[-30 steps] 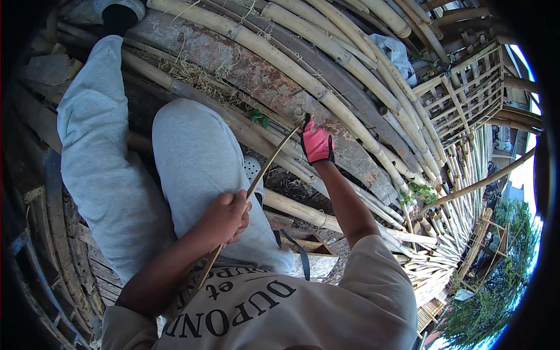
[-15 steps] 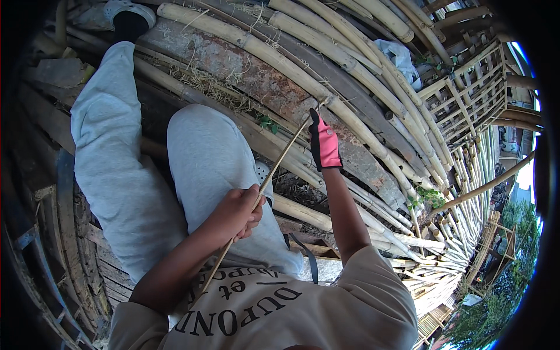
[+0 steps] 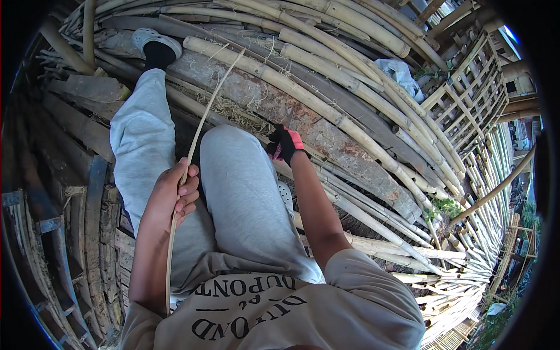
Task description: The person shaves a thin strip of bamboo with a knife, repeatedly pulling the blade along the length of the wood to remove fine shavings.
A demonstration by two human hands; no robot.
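My left hand (image 3: 179, 192), bare, is closed around a long, thin bamboo strip (image 3: 205, 114). The strip runs from beside my left forearm, past my raised knee, to a far tip above the planks. My right hand (image 3: 284, 144) wears a pink and black glove and is closed beside that knee, apart from the strip. A short, narrow blade, apparently a knife (image 3: 290, 118), juts from the glove; its handle is hidden in the fist. Under it lies a weathered, reddish-grey plank (image 3: 315, 129).
Thick bamboo poles (image 3: 262, 71) lie across the far side. Dry shavings (image 3: 236, 109) litter the plank. A slatted bamboo frame (image 3: 466, 93) stands at the right, near a pale plastic bag (image 3: 402, 76). Old timber (image 3: 76, 227) fills the left side. My foot in a clog (image 3: 157, 42) rests far left.
My left hand has moved left, and the strip has swung from pointing right to pointing steeply away. My gloved right hand has come left and nearer, away from the strip. The view has shifted.
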